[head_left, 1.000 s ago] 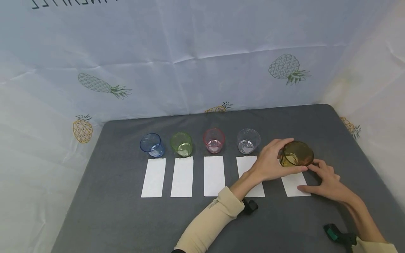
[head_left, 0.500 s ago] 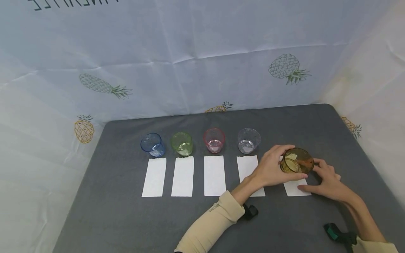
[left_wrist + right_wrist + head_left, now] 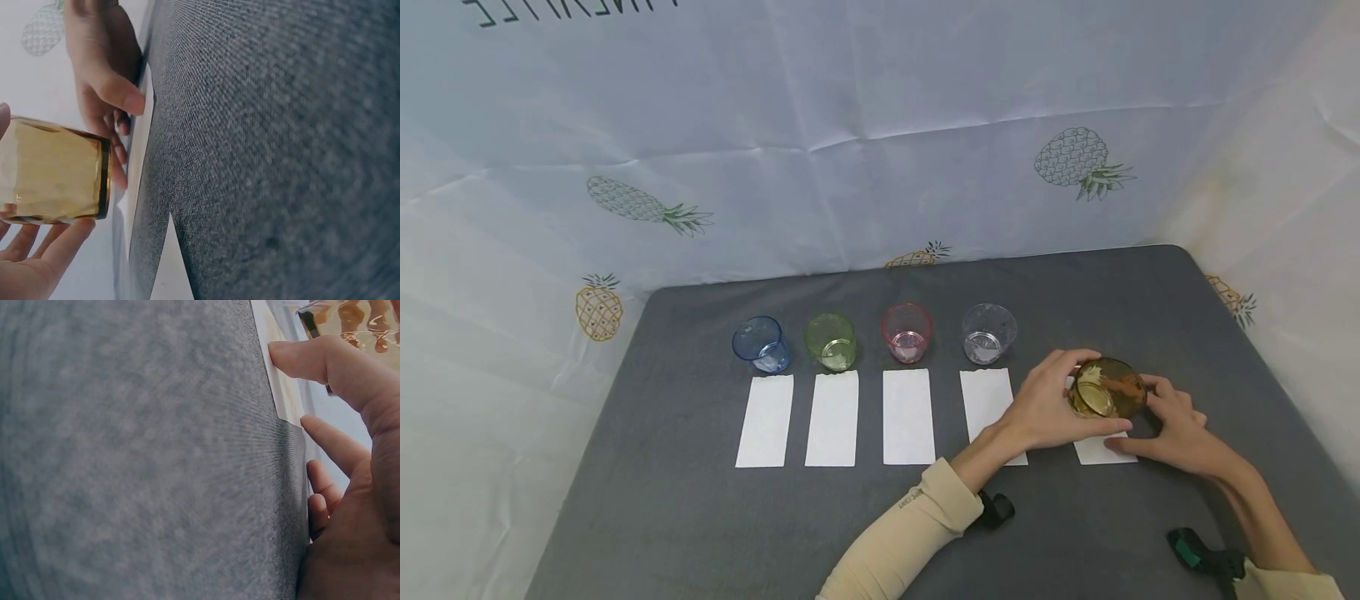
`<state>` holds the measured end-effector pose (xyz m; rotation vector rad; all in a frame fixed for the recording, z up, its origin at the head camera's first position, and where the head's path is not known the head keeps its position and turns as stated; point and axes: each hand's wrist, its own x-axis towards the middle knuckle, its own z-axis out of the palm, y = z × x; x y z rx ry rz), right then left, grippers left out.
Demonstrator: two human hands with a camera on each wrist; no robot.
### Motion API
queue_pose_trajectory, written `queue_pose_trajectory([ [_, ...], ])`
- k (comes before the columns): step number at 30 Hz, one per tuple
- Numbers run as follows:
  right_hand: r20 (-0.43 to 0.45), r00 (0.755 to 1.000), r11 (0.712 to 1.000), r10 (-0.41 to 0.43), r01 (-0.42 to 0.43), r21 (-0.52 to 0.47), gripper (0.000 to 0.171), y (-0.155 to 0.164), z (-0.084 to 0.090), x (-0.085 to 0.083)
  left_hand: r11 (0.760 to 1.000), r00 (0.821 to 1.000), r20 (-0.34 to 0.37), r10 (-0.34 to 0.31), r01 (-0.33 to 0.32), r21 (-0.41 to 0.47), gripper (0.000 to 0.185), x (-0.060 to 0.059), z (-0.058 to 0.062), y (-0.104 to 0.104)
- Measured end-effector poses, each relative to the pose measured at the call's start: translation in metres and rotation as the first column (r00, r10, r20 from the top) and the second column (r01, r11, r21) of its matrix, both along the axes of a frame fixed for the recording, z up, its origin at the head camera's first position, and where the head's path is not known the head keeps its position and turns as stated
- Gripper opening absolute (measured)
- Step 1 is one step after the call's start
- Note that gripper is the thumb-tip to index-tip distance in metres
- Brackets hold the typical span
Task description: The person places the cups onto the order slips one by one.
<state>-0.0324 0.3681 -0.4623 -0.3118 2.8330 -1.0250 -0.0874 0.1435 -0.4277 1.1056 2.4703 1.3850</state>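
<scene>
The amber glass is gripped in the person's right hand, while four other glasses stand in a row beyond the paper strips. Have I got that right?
Not quite: it is the left hand that grips the amber glass; the head view shows this. The four other glasses do stand in a row beyond the paper strips.

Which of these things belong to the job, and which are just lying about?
Likely part of the job:
amber glass, in the left hand
paper below it
right hand, nearby

Seemingly idle for now:
blue glass
green glass
pink glass
clear glass
four other papers
pineapple-print cloth
</scene>
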Motion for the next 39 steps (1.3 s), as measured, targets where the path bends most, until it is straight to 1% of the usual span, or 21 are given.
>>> queue_pose_trajectory([
  [5,0.015,1.000,1.000,0.001,-0.001,-0.012,0.061,0.000,0.000,0.000,1.000,1.000,0.017,0.003,-0.003,-0.004,0.076,0.001,-0.001,0.001],
  [8,0.003,1.000,1.000,0.001,-0.001,-0.013,0.060,0.000,0.000,0.001,1.000,1.000,0.027,0.003,-0.003,-0.009,0.076,0.002,-0.002,0.001],
  [12,-0.009,1.000,1.000,0.002,-0.002,-0.016,0.059,0.000,0.001,0.002,1.000,1.000,0.021,-0.002,0.002,-0.006,0.075,0.002,-0.003,0.001],
  [15,0.004,1.000,1.000,0.005,-0.005,-0.019,0.060,0.000,0.000,0.002,1.000,1.000,0.010,-0.007,0.007,-0.002,0.075,0.001,-0.005,0.002],
  [20,0.005,1.000,1.000,0.009,-0.009,-0.020,0.061,0.000,-0.001,0.001,1.000,1.000,0.012,-0.008,0.007,0.004,0.075,0.001,-0.007,0.002],
  [25,-0.013,1.000,1.000,0.008,-0.008,-0.018,0.059,0.000,0.000,0.001,1.000,1.000,0.015,-0.008,0.008,-0.011,0.076,0.000,-0.009,0.003],
  [30,-0.010,1.000,1.000,0.009,-0.009,-0.021,0.060,0.000,0.000,0.001,0.999,1.000,0.024,-0.010,0.010,-0.033,0.076,0.000,-0.010,0.003],
  [35,0.002,1.000,1.000,0.008,-0.008,-0.022,0.061,0.000,-0.001,0.000,0.999,0.999,0.040,-0.008,0.010,-0.044,0.076,-0.001,-0.010,0.004],
  [39,0.003,1.000,1.000,0.009,-0.009,-0.028,0.060,0.000,0.000,0.001,0.998,0.998,0.068,-0.015,0.018,-0.054,0.076,-0.001,-0.011,0.006],
])
